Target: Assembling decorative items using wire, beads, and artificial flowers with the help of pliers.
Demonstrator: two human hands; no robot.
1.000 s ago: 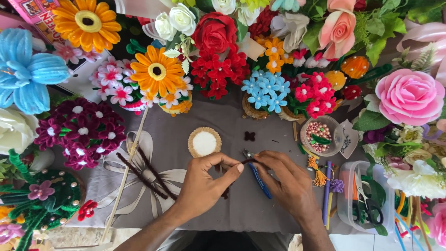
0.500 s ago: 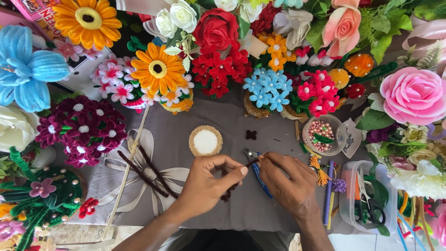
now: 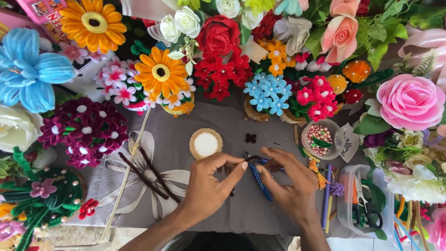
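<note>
You've got a dark brown pipe cleaner piece [image 3: 253, 158] pinched in your left hand [image 3: 209, 186], mid-tabletop, while your right hand [image 3: 290, 186] clamps blue-handled pliers [image 3: 259, 179] on it. Looks like bending; next wants a steady twist. White-centred round coaster [image 3: 206, 143] just beyond, bead bowl [image 3: 320, 138] right.

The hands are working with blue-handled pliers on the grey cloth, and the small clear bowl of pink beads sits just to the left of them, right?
Not quite. In the head view the bowl of beads sits to the right of the hands, above the right hand. The rest holds: both hands work the blue-handled pliers over the grey cloth.
</note>
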